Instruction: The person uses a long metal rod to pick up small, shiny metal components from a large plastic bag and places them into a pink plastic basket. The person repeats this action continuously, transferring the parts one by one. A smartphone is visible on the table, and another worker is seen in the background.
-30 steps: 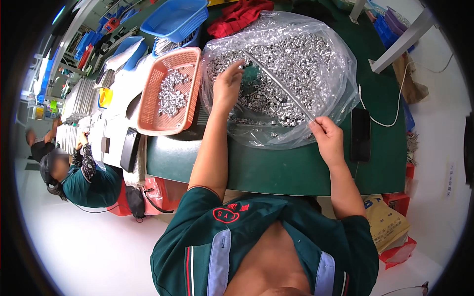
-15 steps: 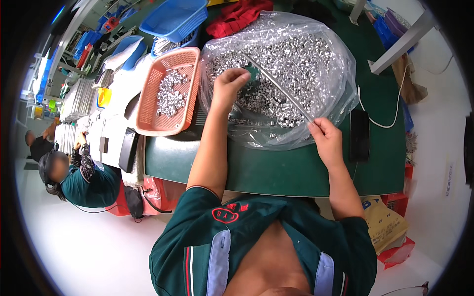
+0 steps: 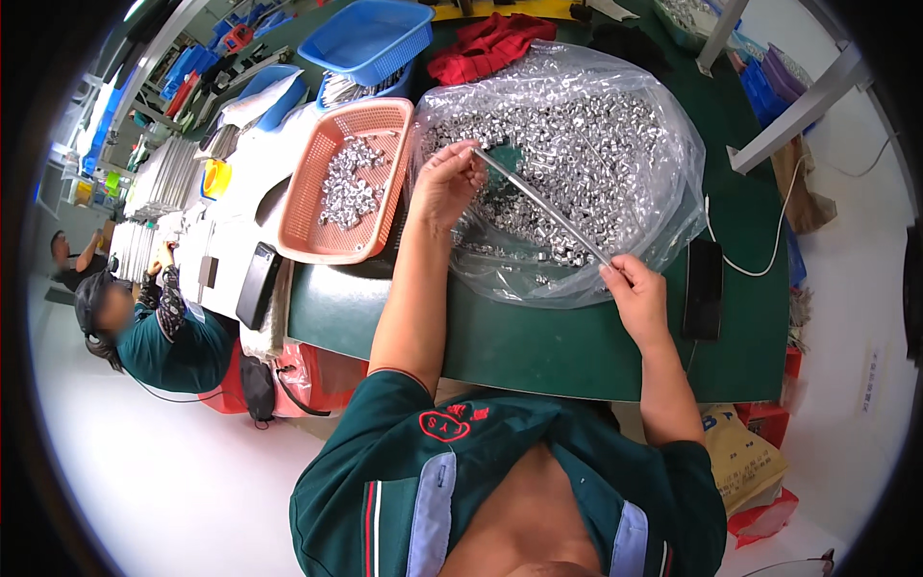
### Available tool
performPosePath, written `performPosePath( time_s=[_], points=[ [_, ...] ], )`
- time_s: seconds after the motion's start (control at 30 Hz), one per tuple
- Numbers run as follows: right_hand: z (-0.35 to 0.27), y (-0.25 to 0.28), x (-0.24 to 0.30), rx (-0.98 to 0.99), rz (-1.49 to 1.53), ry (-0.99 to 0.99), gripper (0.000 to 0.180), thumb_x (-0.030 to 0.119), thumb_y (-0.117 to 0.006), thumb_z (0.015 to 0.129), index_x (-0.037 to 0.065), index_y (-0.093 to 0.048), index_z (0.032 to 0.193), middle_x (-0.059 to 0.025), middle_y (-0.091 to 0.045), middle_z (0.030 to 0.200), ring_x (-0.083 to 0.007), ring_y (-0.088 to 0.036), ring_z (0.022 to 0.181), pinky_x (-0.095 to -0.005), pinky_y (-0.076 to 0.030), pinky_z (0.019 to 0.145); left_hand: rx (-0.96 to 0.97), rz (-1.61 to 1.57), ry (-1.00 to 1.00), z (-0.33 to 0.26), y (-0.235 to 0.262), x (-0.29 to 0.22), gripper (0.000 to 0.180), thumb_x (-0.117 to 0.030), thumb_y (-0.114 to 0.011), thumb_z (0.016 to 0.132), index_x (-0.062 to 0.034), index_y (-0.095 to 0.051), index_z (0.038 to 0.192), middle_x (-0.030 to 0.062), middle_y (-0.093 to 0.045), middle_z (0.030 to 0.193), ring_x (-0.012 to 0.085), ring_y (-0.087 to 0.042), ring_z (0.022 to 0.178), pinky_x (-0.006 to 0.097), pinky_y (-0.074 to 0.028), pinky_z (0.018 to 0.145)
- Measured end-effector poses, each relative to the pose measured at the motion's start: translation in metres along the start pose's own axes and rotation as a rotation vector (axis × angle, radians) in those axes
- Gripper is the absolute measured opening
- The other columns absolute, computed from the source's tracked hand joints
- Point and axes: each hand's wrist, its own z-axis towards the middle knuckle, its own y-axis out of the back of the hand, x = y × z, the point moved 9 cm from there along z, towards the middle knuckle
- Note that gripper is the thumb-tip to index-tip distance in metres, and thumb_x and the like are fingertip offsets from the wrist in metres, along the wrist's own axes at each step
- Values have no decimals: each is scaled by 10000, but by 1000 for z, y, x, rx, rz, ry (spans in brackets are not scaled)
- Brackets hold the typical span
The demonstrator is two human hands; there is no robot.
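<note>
Left hand [image 3: 448,187] has reached the rod [image 3: 545,207] over the bag [image 3: 681,173], pinching its tip; right hand [image 3: 638,296], pinching the other end, should stay steady.

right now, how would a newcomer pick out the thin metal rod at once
On the green table lies a large clear plastic bag holding many small silvery pieces. Across it, the metal rod slants down from the left hand to the right hand. Unlike the short, loose pieces around it, it is long, thin and straight.
</note>
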Motion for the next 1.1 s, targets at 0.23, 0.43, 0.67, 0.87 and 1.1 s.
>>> performPosePath(
  time_s=[0.23,0.43,0.67,0.87,1.1],
  points=[
    [5,14,20,-60,-178,101,112,151,-675,815,53,-624,837,-95,-589,602,-197,-574,507,-304,-419,487,-30,350,-106,-5,-4,-20,120,-92,-640,858,17,-638,910,46,-617,776,117,-534,688,238,-431,677],
    [-1,-11,-7,59,65,-43,134,145,-650,854,21,-604,838,-18,-503,564,-70,-445,516,-245,-373,496,81,335,-24,-6,-23,8,150,-73,-668,833,14,-635,950,59,-642,835,147,-580,737,287,-466,724],
    [2,5,-5,-44,171,-80,142,123,-633,873,-12,-597,850,33,-491,612,-26,-398,585,-216,-348,518,194,1328,95,-30,-48,-2,187,-87,-686,770,-2,-673,935,62,-673,853,140,-625,815,283,-484,749],
    [2,1,-7,-40,178,-76,136,114,-640,867,-11,-597,835,36,-485,597,-21,-392,575,-214,-336,505,331,1745,27,-28,-44,19,189,-49,-661,681,-14,-668,866,132,-654,810,231,-653,773,318,-500,709],
    [2,2,-5,-36,173,-78,130,107,-641,865,-9,-595,828,35,-478,585,-22,-388,565,-215,-330,494,150,1909,-164,-20,-29,2,164,-82,-683,685,-29,-645,836,131,-626,850,302,-617,821,387,-478,743]
  ],
)
